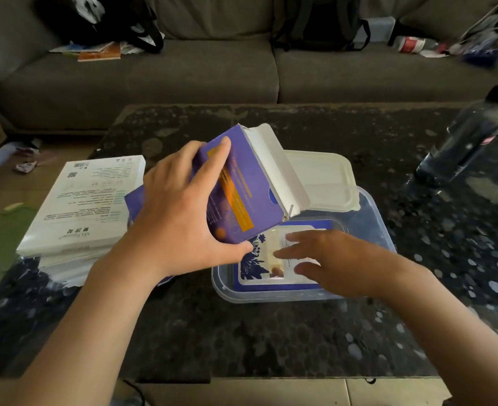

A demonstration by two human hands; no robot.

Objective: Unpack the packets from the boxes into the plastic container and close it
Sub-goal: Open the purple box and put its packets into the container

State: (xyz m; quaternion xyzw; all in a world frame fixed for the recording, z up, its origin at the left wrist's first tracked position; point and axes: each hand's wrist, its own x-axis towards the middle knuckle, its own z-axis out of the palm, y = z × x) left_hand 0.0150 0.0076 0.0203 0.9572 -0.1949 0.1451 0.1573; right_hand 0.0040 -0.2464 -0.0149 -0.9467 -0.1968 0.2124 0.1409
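Observation:
My left hand (pixel 180 212) grips a purple box (pixel 242 186), tilted, its white end flap open toward the right, over the left edge of the clear plastic container (pixel 371 218). My right hand (pixel 330 259) lies flat, fingers spread, on blue and white packets (pixel 259 259) inside the container. The container's white lid (pixel 324 180) rests on its far side, behind the box. A second purple box (pixel 133 200) lies partly hidden under my left hand.
A stack of white boxes (pixel 80 206) sits to the left on the dark speckled table (pixel 242 332). A dark bottle (pixel 470 133) stands at the right. Beyond is a grey sofa (pixel 201 71) with bags and clutter.

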